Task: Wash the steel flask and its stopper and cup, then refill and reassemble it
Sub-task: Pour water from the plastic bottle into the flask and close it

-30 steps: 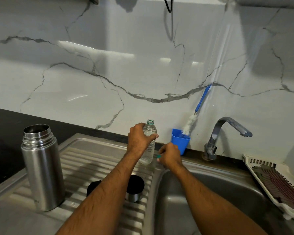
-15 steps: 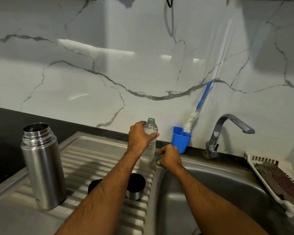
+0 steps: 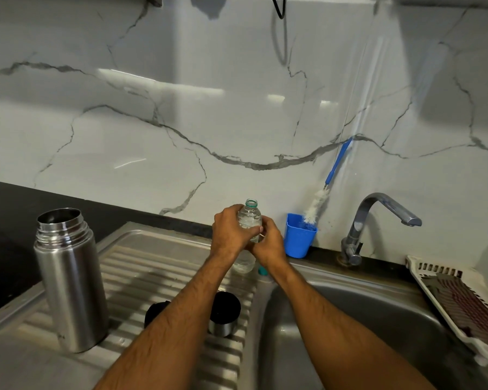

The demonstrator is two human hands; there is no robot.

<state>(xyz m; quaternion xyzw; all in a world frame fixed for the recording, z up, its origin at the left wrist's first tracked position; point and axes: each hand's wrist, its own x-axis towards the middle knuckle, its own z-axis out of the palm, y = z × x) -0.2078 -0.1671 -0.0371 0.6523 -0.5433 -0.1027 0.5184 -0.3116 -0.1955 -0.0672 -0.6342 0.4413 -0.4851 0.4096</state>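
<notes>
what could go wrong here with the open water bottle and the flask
The plastic bottle is uncapped and gripped by both hands, left hand and right hand; a hard squeeze could spill water. Its small green cap lies at the sink's edge and might roll in. The open steel flask stands tall on the ribbed drainboard, so a forearm bump may tip it.

no legible text, labels or numbers

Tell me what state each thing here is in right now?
Flask: upright, open, uncapped.
Bottle: uncapped, gripped by left hand and right hand.
Cap: off, lying beside the bottle.
Cup: on the drainboard.
Tap: no water running.
Brush: standing in blue holder.
</notes>
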